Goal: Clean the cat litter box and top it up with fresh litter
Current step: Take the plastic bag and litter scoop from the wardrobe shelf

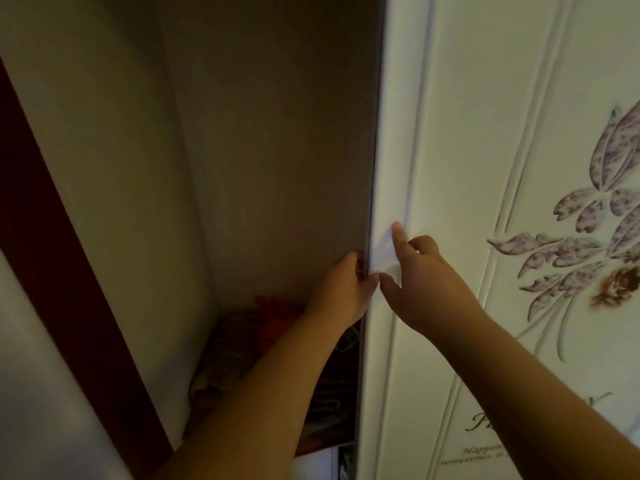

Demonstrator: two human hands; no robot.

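Note:
No litter box or litter shows in the head view. A white sliding wardrobe door (446,150) with raised mouldings and a purple flower print fills the right half. My left hand (341,289) curls around the door's left edge, fingers behind it. My right hand (420,275) rests flat on the door's face beside that edge, forefinger stretched upward and thumb pointing left, over a small pale handle (384,251).
The open wardrobe compartment (263,150) is dim with bare grey walls. Folded fabrics, one red (273,308), lie piled at its bottom. A dark red-brown frame strip (65,244) runs diagonally at the left.

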